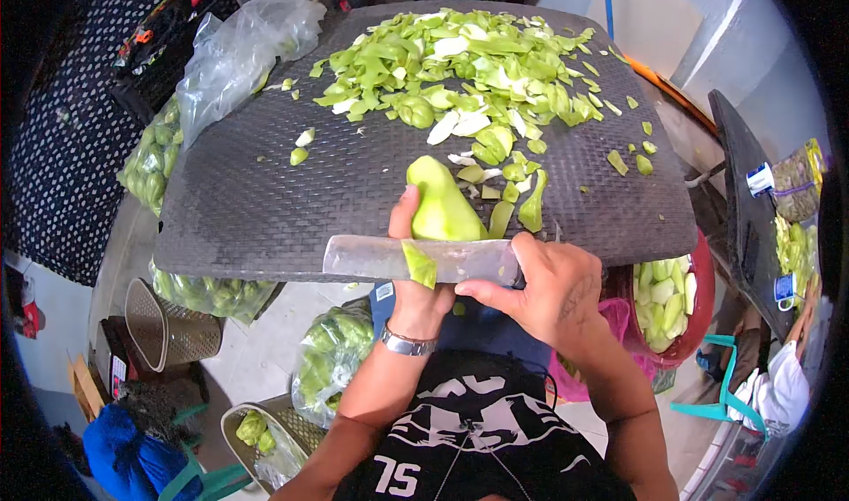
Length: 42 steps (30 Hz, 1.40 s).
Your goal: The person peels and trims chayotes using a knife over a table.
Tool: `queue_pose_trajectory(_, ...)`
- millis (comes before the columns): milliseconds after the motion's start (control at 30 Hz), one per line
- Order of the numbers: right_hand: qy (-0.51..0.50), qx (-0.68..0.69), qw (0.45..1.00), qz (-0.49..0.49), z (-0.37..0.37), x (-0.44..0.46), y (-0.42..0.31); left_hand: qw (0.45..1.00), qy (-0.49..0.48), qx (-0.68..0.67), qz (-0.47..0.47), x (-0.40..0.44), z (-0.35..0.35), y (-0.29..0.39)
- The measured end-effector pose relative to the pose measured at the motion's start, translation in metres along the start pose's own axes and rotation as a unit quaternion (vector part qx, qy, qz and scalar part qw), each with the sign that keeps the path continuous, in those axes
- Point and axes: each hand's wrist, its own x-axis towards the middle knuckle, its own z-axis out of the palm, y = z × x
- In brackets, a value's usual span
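Note:
My left hand (409, 262) is closed around a pale green peeled chayote (436, 202) over the near edge of the dark woven table (265, 183). The thumb shows along its left side. In my right hand (553, 275) is a wide-bladed knife (363, 258), lying crosswise in front of the chayote. A strip of green peel (420, 265) clings to the blade. The knife's handle is hidden by my fingers. Beyond them, a large heap of green peelings (469, 68) covers the far part of the table.
A clear plastic bag (252, 59) lies at the table's left corner. Below the table are a bag of chayotes (332, 359), a beige basket (168, 328) and a red tub (699, 324) of peeled pieces. A smaller dark table (747, 209) stands at the right.

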Motion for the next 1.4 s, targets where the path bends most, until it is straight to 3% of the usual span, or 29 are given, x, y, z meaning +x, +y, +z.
queue_pose_trajectory(333,0.017,0.009,1.0,-0.02,0.006,-0.001,0.003,1.0,-0.005,-0.011,-0.007,0.006,-0.012,-0.002)
queue_pose_trajectory(433,0.007,0.03,0.999,0.032,0.003,0.0,0.01,0.999,0.019,-0.023,0.022,0.006,-0.007,0.0)
queue_pose_trajectory(500,0.016,-0.008,0.987,0.16,0.014,-0.002,0.035,0.997,0.048,-0.035,0.054,0.002,0.002,0.004)
queue_pose_trajectory(600,0.005,-0.018,0.961,0.275,0.003,0.001,0.069,0.998,0.03,-0.047,0.022,0.004,-0.005,0.01)
queue_pose_trajectory(633,-0.003,-0.014,0.954,0.299,-0.003,0.004,0.072,0.999,-0.022,-0.046,-0.002,0.007,-0.013,0.011)
queue_pose_trajectory(733,0.055,0.121,0.947,0.293,-0.029,0.011,0.053,0.993,-0.029,-0.086,-0.079,0.007,-0.012,0.011)
queue_pose_trajectory(833,0.164,0.26,0.925,0.224,-0.026,0.009,0.051,0.995,-0.003,-0.074,-0.068,0.004,-0.001,0.011)
queue_pose_trajectory(933,0.083,0.275,0.922,0.261,0.009,0.024,0.076,0.995,-0.033,-0.06,-0.067,0.009,-0.002,0.013)
queue_pose_trajectory(967,-0.034,0.105,0.923,0.37,0.005,0.033,0.071,0.996,-0.037,-0.055,-0.065,0.012,-0.002,0.014)
queue_pose_trajectory(1033,-0.022,0.258,0.891,0.372,0.009,0.02,0.063,0.995,-0.047,-0.049,-0.073,0.014,0.001,0.018)
queue_pose_trajectory(1100,-0.078,0.417,0.783,0.455,-0.001,0.018,0.051,0.993,-0.042,-0.054,-0.097,0.004,0.004,0.019)
queue_pose_trajectory(1200,-0.043,0.386,0.881,0.269,0.012,-0.001,0.037,0.99,-0.062,-0.052,-0.114,0.007,-0.002,0.014)
queue_pose_trajectory(1267,-0.056,0.234,0.961,0.135,0.004,-0.003,0.023,0.99,-0.079,-0.055,-0.105,0.008,0.002,0.013)
queue_pose_trajectory(1300,-0.063,0.154,0.984,0.065,0.002,-0.003,0.019,0.987,-0.096,-0.062,-0.109,0.011,-0.002,0.009)
queue_pose_trajectory(1400,-0.035,0.101,0.994,0.022,0.006,-0.002,0.014,0.986,-0.105,-0.062,-0.111,0.01,-0.005,0.004)
